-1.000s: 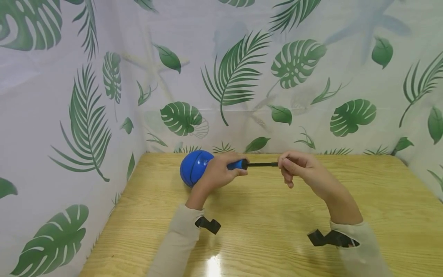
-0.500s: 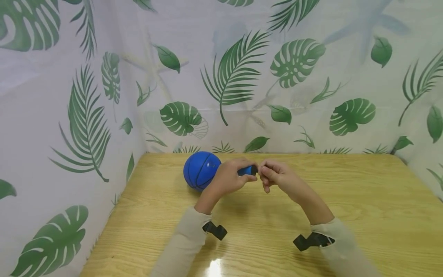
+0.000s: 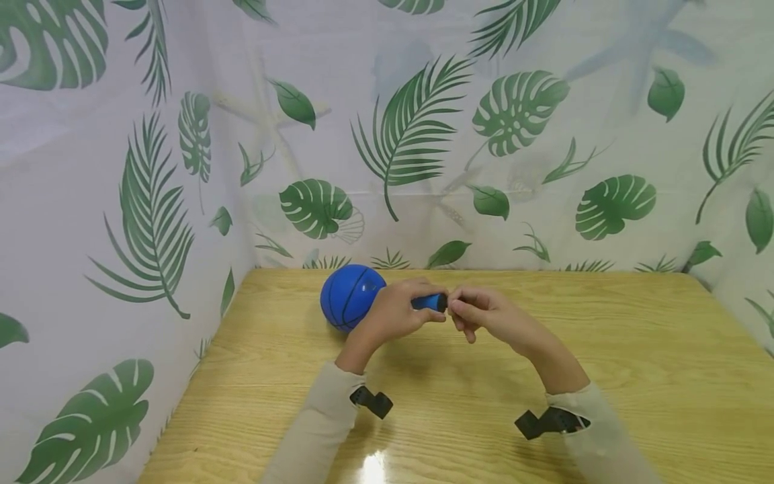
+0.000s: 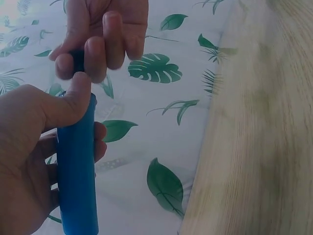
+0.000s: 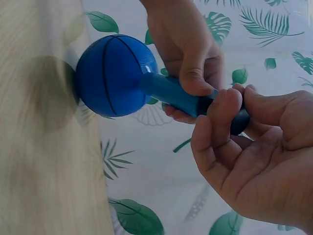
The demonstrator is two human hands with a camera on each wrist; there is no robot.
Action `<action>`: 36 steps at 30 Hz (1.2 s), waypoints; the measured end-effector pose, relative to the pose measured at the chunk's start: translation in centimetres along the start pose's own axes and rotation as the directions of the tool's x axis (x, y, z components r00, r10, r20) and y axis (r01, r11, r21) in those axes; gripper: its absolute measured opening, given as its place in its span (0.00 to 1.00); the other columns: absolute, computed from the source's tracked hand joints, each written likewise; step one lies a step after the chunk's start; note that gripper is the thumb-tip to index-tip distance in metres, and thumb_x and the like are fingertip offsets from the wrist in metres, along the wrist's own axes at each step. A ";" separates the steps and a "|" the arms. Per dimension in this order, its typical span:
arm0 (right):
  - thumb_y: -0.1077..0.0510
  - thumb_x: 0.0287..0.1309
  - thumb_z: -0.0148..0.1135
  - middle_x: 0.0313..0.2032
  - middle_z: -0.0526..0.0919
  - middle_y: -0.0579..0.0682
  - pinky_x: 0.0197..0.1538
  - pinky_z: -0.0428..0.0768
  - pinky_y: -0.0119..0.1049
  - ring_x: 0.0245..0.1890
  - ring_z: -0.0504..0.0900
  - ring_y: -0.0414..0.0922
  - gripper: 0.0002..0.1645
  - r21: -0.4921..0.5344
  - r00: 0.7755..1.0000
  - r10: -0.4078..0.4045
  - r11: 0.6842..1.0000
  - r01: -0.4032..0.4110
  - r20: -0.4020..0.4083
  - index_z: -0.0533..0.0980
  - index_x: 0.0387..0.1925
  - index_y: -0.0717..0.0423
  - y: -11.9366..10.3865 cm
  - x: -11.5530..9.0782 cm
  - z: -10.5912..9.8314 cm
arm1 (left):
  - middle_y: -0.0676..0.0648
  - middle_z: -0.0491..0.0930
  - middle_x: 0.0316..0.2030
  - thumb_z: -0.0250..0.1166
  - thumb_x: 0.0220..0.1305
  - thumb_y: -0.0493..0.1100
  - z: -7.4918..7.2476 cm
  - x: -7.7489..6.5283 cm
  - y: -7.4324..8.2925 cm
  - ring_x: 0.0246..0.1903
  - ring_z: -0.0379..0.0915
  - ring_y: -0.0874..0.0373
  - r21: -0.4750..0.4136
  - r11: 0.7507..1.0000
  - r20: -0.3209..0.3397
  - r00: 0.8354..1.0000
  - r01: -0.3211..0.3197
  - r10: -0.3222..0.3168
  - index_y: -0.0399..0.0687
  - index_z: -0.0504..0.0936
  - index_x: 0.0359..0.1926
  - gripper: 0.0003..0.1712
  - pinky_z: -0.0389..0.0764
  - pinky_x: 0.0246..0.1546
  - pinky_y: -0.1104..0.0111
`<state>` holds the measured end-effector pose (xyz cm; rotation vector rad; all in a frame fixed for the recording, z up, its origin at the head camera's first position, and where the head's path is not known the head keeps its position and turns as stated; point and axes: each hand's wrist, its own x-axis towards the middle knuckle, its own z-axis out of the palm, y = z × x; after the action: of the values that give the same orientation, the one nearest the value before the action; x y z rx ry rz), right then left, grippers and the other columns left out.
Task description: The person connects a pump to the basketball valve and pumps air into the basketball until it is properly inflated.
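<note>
A blue ball [image 3: 351,299] with black basketball lines rests on the table near its back left. My left hand [image 3: 396,310] grips a blue hand pump [image 4: 77,166], thumb along its barrel. In the right wrist view the pump's far end meets the ball [image 5: 112,76]; whether a needle goes into it cannot be seen. My right hand [image 3: 492,314] pinches the pump's black handle [image 5: 239,121] between thumb and fingers, close against my left hand. The rod between barrel and handle is mostly hidden, with the handle near the barrel's end.
Under both hands spreads a wood-grain table [image 3: 459,417]. A white cloth with green leaf prints [image 3: 538,40] hangs behind it and along the left side. Each sleeve carries a black wrist camera [image 3: 371,402].
My right hand has come left with the handle, pushing the black rod into the barrel. The ball and my left hand have shifted slightly right; little differs over the last half second.
</note>
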<state>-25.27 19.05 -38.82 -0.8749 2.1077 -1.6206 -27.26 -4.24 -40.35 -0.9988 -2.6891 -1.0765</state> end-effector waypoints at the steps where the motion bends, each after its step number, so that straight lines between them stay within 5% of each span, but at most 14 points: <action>1: 0.55 0.80 0.46 0.30 0.75 0.51 0.32 0.79 0.38 0.22 0.75 0.43 0.13 -0.004 1.000 -0.005 1.000 0.005 0.009 0.74 0.43 0.59 -0.2 -0.1 -0.2 | 0.51 0.85 0.52 0.71 0.66 0.51 -0.1 0.0 -0.1 0.49 0.82 0.56 -0.008 1.000 -0.002 1.000 0.013 -0.013 0.56 0.84 0.60 0.23 0.82 0.49 0.65; 11: 0.61 0.80 0.44 0.28 0.73 0.52 0.34 0.78 0.41 0.23 0.73 0.51 0.12 -0.081 0.995 -0.101 0.991 0.103 0.026 0.73 0.41 0.60 -3.1 -2.9 -3.0 | 0.52 0.82 0.61 0.73 0.64 0.51 -2.2 -0.7 -0.8 0.61 0.79 0.53 -0.065 0.991 -0.064 0.991 0.115 -0.119 0.60 0.84 0.60 0.23 0.81 0.58 0.56; 24: 0.64 0.79 0.43 0.26 0.71 0.52 0.32 0.81 0.39 0.23 0.75 0.48 0.12 -0.071 0.983 -0.182 0.981 0.182 0.000 0.71 0.39 0.64 -2.7 -2.2 -2.4 | 0.51 0.85 0.55 0.73 0.64 0.49 -1.5 -0.1 -0.3 0.56 0.80 0.54 -0.014 1.000 -0.053 0.998 0.023 -0.024 0.57 0.85 0.56 0.19 0.82 0.56 0.59; 36: 0.57 0.81 0.44 0.27 0.72 0.50 0.32 0.82 0.39 0.23 0.76 0.48 0.18 -0.033 0.999 -0.034 0.999 0.034 -0.001 0.69 0.41 0.71 0.0 -0.2 -0.2 | 0.48 0.86 0.48 0.71 0.67 0.46 0.8 0.2 0.9 0.40 0.80 0.58 0.026 0.998 -0.024 0.998 -0.049 0.050 0.50 0.85 0.59 0.21 0.78 0.40 0.71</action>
<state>-25.20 19.31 -38.76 -0.9251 2.1375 -1.6082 -26.78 -3.09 -40.34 -1.0348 -2.6372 -1.0368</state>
